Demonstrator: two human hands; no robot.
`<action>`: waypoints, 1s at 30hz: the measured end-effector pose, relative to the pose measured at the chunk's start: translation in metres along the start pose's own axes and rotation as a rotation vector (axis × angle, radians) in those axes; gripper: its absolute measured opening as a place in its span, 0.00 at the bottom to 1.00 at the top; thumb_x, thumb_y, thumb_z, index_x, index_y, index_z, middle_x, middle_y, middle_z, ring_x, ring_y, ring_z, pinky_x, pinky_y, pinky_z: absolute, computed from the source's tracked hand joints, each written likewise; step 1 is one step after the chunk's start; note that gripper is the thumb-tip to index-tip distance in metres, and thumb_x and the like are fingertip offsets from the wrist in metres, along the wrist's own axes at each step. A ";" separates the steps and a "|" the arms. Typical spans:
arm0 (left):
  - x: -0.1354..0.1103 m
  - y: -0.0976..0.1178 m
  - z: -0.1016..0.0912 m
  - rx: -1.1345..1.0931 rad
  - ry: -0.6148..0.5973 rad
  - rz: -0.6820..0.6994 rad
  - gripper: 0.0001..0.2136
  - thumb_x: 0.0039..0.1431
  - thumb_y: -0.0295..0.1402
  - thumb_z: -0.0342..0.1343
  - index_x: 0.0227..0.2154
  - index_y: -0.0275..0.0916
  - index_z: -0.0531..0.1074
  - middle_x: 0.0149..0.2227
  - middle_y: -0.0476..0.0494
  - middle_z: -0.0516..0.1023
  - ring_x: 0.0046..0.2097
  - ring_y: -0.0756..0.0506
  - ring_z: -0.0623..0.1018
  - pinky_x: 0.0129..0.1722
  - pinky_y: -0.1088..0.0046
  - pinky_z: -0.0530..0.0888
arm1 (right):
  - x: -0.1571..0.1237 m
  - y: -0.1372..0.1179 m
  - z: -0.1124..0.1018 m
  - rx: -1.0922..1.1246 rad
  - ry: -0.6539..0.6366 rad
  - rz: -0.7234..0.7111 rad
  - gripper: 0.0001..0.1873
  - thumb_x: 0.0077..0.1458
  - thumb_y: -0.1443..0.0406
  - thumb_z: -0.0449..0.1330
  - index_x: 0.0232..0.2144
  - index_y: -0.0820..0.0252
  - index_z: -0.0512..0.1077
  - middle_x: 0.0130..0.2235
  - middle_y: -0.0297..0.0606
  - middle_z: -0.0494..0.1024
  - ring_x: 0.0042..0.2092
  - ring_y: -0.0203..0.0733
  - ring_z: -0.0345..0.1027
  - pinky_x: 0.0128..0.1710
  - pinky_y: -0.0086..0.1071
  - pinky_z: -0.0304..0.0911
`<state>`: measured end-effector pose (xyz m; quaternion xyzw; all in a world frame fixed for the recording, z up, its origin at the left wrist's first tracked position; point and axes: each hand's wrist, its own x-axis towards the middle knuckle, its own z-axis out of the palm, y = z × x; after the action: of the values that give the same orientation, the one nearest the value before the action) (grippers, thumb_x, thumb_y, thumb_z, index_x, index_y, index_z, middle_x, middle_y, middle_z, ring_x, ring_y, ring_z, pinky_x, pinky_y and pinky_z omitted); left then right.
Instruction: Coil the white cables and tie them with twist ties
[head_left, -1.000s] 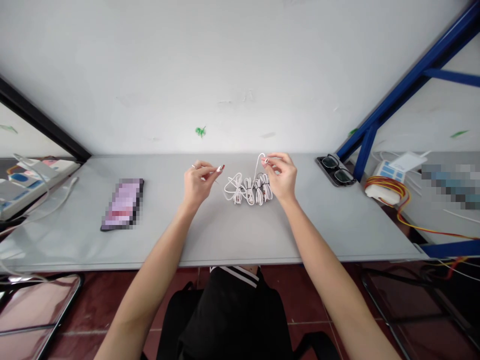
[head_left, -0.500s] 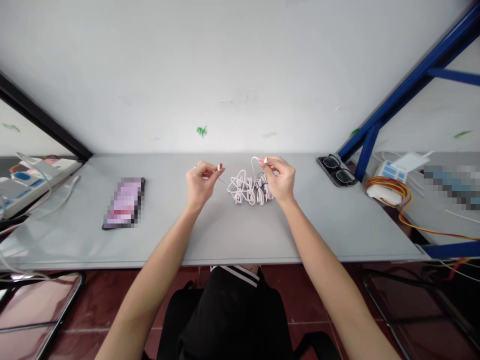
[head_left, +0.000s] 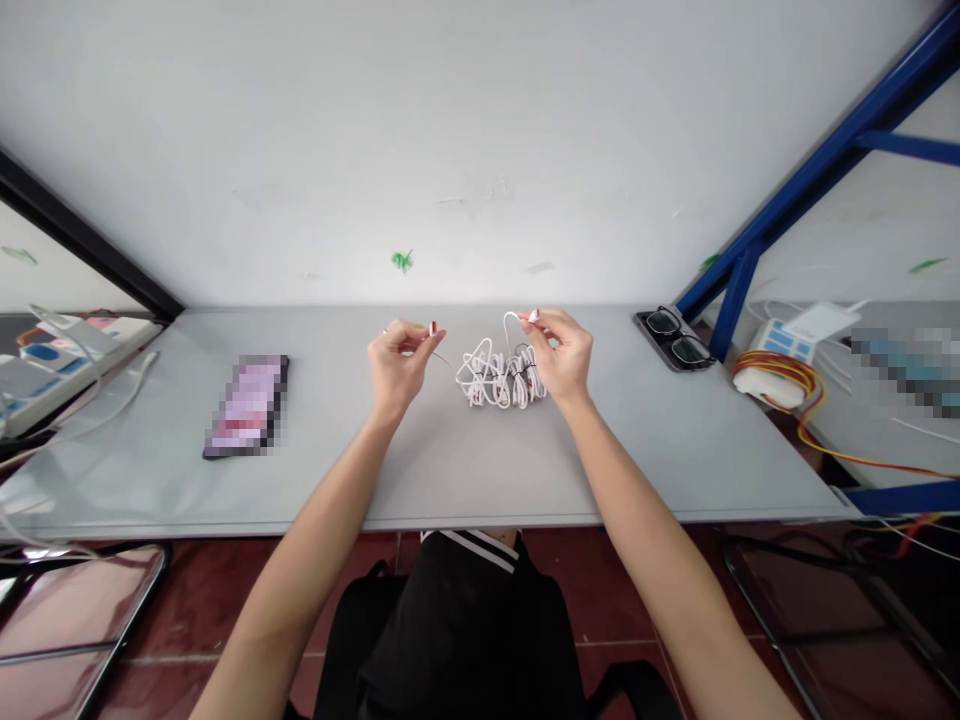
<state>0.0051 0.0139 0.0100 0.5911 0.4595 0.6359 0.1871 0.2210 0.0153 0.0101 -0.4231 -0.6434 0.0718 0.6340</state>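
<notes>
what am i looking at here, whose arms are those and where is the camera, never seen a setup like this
No robot here: these are a person's own two bare arms, seen from a camera worn on their head, looking forward and down. On a pale grey table lies a bundle of white cable, gathered in loops. The left hand pinches a small tip, with a thin strand running toward the bundle; the right hand pinches a white cable end looping up from it. Also on the table: a pixelated phone and dark-rimmed glasses.

White cable bundle (head_left: pixel 501 378) obstructing mid-table
</notes>
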 end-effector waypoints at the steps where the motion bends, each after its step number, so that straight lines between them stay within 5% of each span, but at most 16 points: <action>1: 0.000 0.000 0.000 0.000 0.000 -0.003 0.16 0.49 0.45 0.65 0.20 0.40 0.68 0.26 0.49 0.74 0.30 0.51 0.75 0.28 0.74 0.71 | 0.000 0.000 0.000 0.001 -0.002 0.001 0.15 0.59 0.53 0.59 0.29 0.56 0.77 0.35 0.39 0.81 0.38 0.41 0.74 0.32 0.35 0.69; 30: 0.002 0.001 0.000 -0.023 0.057 0.023 0.17 0.49 0.45 0.66 0.19 0.39 0.67 0.25 0.49 0.74 0.26 0.53 0.71 0.26 0.74 0.69 | 0.000 -0.003 0.000 0.027 -0.006 -0.019 0.14 0.58 0.54 0.60 0.27 0.54 0.77 0.33 0.37 0.81 0.37 0.41 0.74 0.31 0.36 0.69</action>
<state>0.0054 0.0146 0.0121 0.5759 0.4506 0.6597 0.1733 0.2193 0.0137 0.0120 -0.4081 -0.6482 0.0759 0.6384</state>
